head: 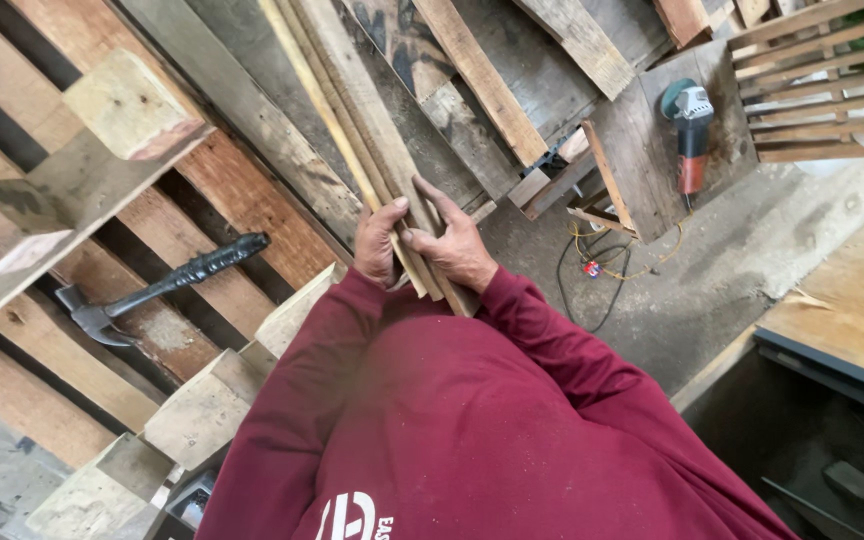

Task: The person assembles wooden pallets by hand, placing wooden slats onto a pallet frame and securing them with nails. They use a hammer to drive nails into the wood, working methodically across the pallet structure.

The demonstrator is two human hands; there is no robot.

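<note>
1. My left hand [380, 243] wraps the near end of a bundle of thin wooden slats [372, 140], thumb on top, fingers curled under where I can't see them.
2. My right hand [457, 245] lies over the same bundle from the right, fingers spread flat along the top faces and pressing the strips together against the left palm.
3. The slats run from my hands, close in front of my chest, up and away to the far left, long and narrow, stacked side by side.
4. To do this well, I'd say: square the near ends flush, squeeze evenly from both sides so no strip slides out, and keep fingertips off the splintery edges.
5. Pose: both elbows bent and tucked, red sleeves meeting in a V, wrists nearly touching, hands close to my body.
6. Out to the left, a black-handled claw hammer [157, 287] rests on the boards of a pallet [252, 200], well apart from my hands.
7. Far right, an angle grinder [692, 130] sits on a wooden board, with its cord [592, 270] looped on the concrete floor between it and me.
8. Near right, a plywood-topped bench [852, 290] edges in.
</note>
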